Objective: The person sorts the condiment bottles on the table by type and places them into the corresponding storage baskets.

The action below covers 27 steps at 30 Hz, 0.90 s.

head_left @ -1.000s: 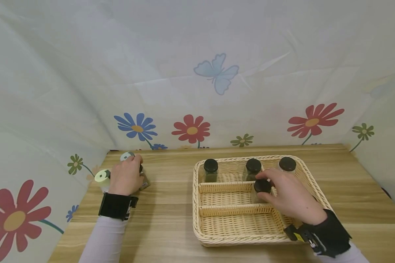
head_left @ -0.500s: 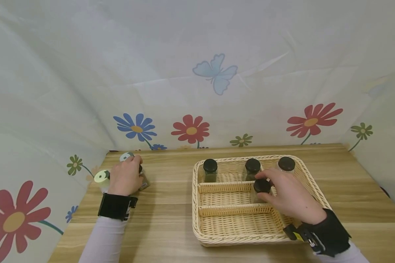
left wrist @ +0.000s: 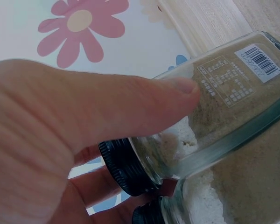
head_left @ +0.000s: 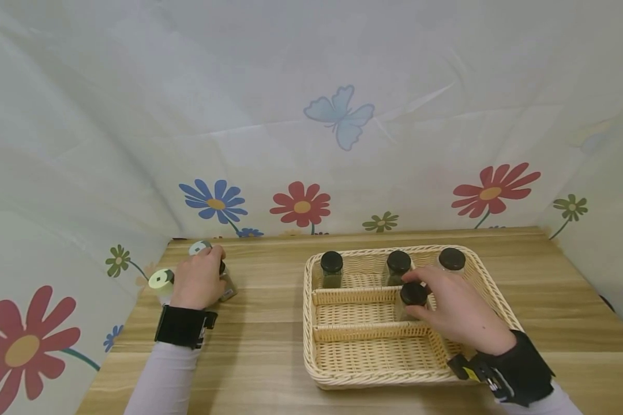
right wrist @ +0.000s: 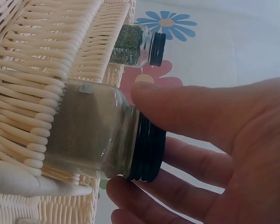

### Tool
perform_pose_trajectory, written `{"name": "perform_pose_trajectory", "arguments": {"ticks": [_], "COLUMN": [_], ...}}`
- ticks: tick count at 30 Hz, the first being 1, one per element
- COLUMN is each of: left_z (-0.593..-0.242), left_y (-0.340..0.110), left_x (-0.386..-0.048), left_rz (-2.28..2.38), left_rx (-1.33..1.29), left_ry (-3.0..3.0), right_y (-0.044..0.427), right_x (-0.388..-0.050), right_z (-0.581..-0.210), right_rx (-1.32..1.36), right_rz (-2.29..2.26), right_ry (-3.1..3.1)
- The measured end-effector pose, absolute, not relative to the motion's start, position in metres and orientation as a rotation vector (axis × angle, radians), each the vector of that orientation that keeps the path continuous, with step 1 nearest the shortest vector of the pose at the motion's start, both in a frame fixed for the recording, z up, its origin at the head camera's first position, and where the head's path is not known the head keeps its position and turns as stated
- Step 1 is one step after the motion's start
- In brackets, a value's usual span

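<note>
Basket (head_left: pixel 379 377) nearest. In its middle compartment, a glass jar (head_left: pixel 408 308); right hand (head_left: pixel 457 308) curled about its black lid (right wrist: pixel 148 151), thumb opposite fingers. Leftward on table (head_left: pixel 270 346): left hand (head_left: pixel 197 282) crooked round powder jar (left wrist: pixel 228 88), second jar (left wrist: pixel 252 186) alongside. Judged rigid, lightish, breakable; smooth glass likely slippery, ribbed lid best hold. Farther: three lidded jars (head_left: pixel 332 270) along basket's back.
</note>
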<state>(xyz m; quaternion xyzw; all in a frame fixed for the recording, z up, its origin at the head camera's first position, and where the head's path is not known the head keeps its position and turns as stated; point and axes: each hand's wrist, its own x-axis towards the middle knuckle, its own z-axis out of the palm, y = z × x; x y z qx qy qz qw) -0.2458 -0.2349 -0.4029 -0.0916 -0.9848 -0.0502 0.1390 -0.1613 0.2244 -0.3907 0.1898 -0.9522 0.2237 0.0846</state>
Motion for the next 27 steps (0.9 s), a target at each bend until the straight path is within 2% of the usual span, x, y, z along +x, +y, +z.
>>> {"name": "perform_pose_trajectory", "arguments": {"ticks": [27], "left_z": [-0.4024], "left_y": [-0.2329], "left_x": [-0.2452], "left_rz": [-0.12], "left_rx": [-0.274], "left_ry": [-2.872], "right_y": [0.2248], "right_x": [-0.1578], "right_z": [-0.3854], "right_rx": [0.531], "right_rz": [0.669], "right_ry": [-2.821]}}
